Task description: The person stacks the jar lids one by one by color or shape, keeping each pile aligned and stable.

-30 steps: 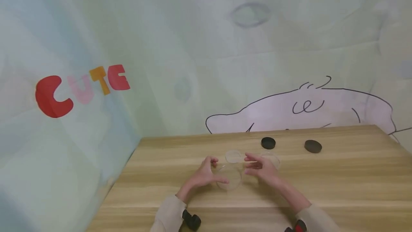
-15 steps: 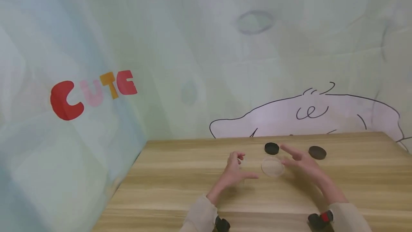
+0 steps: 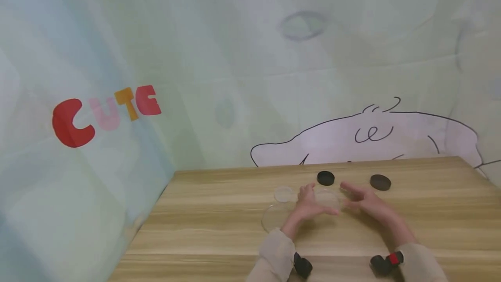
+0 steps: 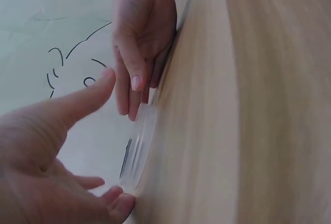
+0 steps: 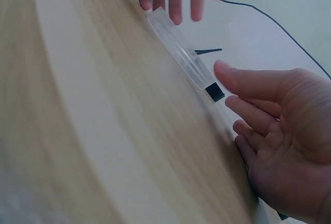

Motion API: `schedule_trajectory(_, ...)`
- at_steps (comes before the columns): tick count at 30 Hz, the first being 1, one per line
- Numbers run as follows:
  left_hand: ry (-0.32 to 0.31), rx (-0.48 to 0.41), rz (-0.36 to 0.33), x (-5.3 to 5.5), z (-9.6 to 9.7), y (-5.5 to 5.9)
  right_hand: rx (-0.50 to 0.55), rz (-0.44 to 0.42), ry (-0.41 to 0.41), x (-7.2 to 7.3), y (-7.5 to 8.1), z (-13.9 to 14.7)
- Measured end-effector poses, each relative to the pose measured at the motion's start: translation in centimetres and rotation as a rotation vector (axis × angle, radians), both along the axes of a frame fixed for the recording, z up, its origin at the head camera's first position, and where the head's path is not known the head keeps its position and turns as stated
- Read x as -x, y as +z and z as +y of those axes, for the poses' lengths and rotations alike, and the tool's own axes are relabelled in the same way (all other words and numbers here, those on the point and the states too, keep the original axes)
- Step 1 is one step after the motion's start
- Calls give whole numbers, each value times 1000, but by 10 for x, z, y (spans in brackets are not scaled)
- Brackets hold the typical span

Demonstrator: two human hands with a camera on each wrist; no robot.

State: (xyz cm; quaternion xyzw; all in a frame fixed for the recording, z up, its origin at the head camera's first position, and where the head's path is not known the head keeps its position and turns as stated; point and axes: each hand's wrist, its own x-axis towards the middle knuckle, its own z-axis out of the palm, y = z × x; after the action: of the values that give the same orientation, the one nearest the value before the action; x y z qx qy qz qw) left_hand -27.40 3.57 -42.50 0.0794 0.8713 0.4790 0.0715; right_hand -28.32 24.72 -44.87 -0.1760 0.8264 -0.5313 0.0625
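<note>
A clear, shallow round dish lies on the wooden table between my two hands. My left hand is at its left side, thumb stretched out toward the near rim. On the right, my right hand has its fingers extended toward the dish. In the left wrist view the clear dish is seen edge-on, with left fingertips close to its rim; whether they touch cannot be told. Neither hand grips anything. A larger clear disc lies behind the left wrist, partly hidden, and a small clear disc beyond it.
A black round lid-like piece sits just behind the middle dish. Farther right is a dark brown round piece. The wooden table ends at a printed cloth backdrop at the back and left.
Both hands have moved right, from around the larger clear disc to either side of the other dish. Over the last half second the left hand came closer to it; the head view also shifted.
</note>
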Motion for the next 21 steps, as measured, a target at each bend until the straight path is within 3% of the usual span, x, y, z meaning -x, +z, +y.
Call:
schedule_trajectory(3,67,0,3,0,4,-4,-41,12,9,0,-1,-4)
schedule_trajectory(6,93,29,26,1,6,-8,-97,42,-16,-1,-2,-7)
schedule_trajectory(12,107,56,86,2,4,-12,-174,97,-71,0,-7,-15)
schedule_trajectory(21,91,73,108,5,4,-14,-202,70,-94,-1,-6,-14)
